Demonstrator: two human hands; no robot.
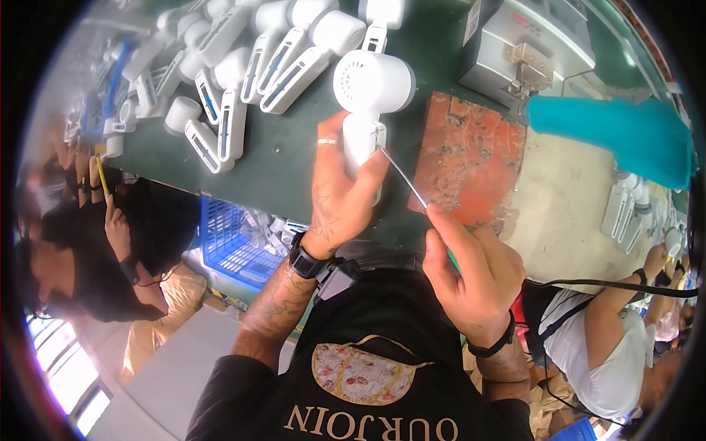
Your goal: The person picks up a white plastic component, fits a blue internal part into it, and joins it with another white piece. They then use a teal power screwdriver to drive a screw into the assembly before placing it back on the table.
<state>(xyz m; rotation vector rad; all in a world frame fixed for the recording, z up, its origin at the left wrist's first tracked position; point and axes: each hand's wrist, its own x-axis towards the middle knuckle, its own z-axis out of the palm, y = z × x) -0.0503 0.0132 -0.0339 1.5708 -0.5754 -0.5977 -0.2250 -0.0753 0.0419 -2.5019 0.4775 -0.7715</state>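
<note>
My left hand [340, 195] is wrapped round the handle of a white hair-dryer-shaped device [373, 82], whose round vented head points away from me. The thumb presses on the handle's right side. In my right hand [476, 275] is a screwdriver [404, 177] with a thin metal shaft; a bit of green handle shows between the fingers. Its tip touches, or almost touches, the handle edge near my left thumb. Many similar white devices [296, 77] lie on the green table [283, 147] to the left and beyond, several with a long slot in the handle.
An orange-red worn board [467, 158] lies right of the device. Behind it stands a grey metal machine [526, 48] beside a teal plastic piece [610, 136]. A blue basket [228, 242] of white parts sits below left. Co-workers' arms [121, 235] show left and right.
</note>
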